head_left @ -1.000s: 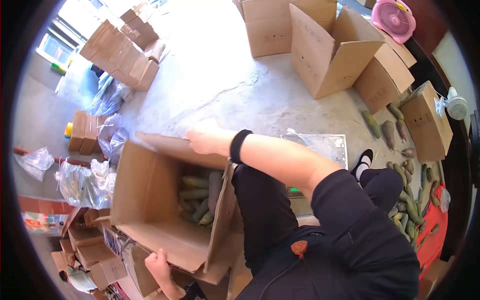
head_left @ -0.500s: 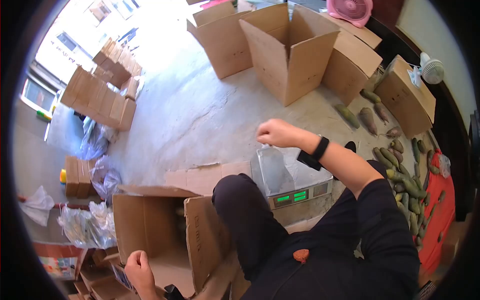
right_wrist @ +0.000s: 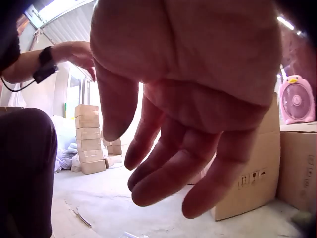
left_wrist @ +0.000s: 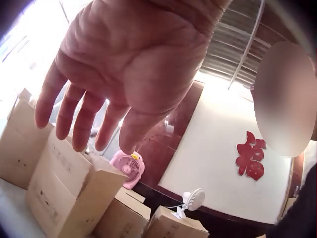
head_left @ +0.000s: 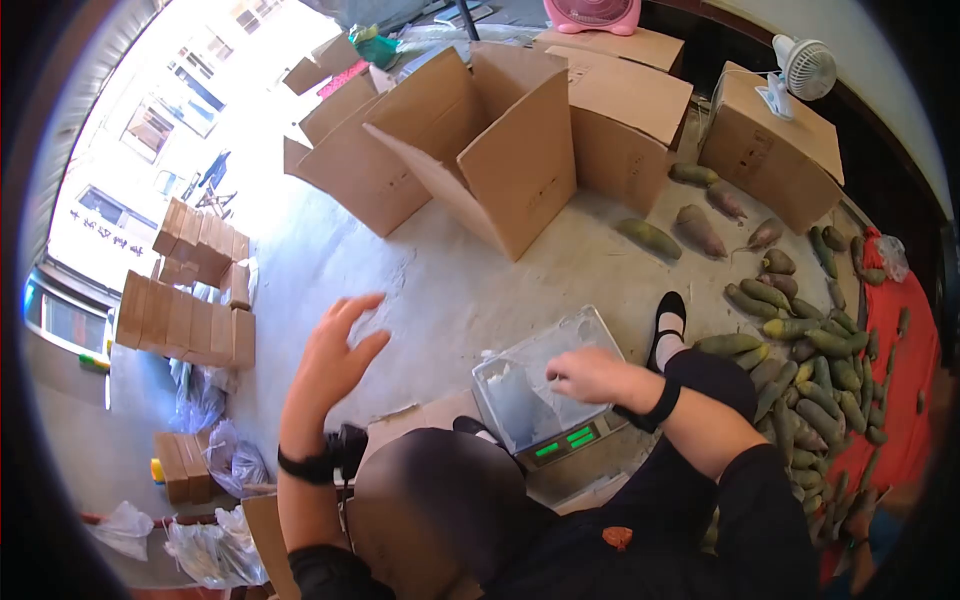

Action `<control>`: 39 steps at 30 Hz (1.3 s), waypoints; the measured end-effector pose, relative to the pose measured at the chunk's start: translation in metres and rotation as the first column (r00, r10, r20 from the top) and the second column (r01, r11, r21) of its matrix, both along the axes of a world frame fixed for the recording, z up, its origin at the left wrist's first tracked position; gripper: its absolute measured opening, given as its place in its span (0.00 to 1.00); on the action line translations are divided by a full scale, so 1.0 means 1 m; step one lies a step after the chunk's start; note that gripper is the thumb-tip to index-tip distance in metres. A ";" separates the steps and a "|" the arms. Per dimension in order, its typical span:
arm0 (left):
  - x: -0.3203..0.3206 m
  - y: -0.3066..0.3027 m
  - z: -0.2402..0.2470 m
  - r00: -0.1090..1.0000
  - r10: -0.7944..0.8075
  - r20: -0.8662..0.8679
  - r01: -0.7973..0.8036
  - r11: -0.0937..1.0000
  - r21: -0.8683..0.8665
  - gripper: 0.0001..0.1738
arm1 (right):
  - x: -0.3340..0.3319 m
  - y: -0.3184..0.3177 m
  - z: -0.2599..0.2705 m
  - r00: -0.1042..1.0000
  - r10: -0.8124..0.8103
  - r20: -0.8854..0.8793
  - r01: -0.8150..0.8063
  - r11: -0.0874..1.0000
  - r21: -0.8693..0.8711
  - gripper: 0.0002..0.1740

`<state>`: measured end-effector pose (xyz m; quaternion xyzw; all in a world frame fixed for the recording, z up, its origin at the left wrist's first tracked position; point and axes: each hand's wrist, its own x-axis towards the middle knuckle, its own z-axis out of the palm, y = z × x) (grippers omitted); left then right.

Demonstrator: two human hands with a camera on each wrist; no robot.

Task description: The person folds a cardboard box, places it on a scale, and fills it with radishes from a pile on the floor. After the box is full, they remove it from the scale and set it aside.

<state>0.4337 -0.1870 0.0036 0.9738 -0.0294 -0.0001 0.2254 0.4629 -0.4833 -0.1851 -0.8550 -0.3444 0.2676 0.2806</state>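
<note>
My left hand [head_left: 335, 360] is raised above the floor to the left of the scale, fingers spread and nothing held. Its bare palm [left_wrist: 133, 64] fills the top of the left wrist view. Over the pan of the digital scale [head_left: 535, 385] hovers my right hand [head_left: 597, 376]. In the right wrist view its fingers [right_wrist: 173, 178] hang loosely bent around nothing. The scale has a green lit display [head_left: 565, 441] and a whitish, scuffed top. Beside my left arm, the cardboard box [head_left: 268, 540] is largely hidden by my arm and leg.
Many green and purplish radishes [head_left: 825, 380] lie on the floor and a red sheet [head_left: 905, 330] at right. Open cardboard boxes [head_left: 520, 160] stand ahead. A white clip fan [head_left: 805, 68] sits on a box at right. Stacked cartons [head_left: 185, 320] and plastic bags [head_left: 235, 455] are at left.
My right hand left the box flap and moved right, over the scale. My left hand let go of the box edge and rose forward. The head view turned right, bringing more radishes into sight.
</note>
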 end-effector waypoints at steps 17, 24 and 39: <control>0.335 -0.080 -0.113 0.996 -0.031 0.087 0.010 0.974 0.227 0.34 | 0.011 -0.013 0.015 0.997 -0.026 0.074 0.035 0.992 -0.122 0.14; 0.319 -0.037 -0.111 0.994 0.016 0.110 -0.056 0.926 0.373 0.23 | 0.004 -0.015 0.003 0.977 -0.115 0.181 0.105 0.992 0.065 0.12; 0.171 -0.025 -0.101 0.996 -0.027 -0.085 0.051 0.957 0.285 0.14 | -0.015 0.024 -0.026 0.937 -0.161 0.309 0.142 0.986 0.083 0.04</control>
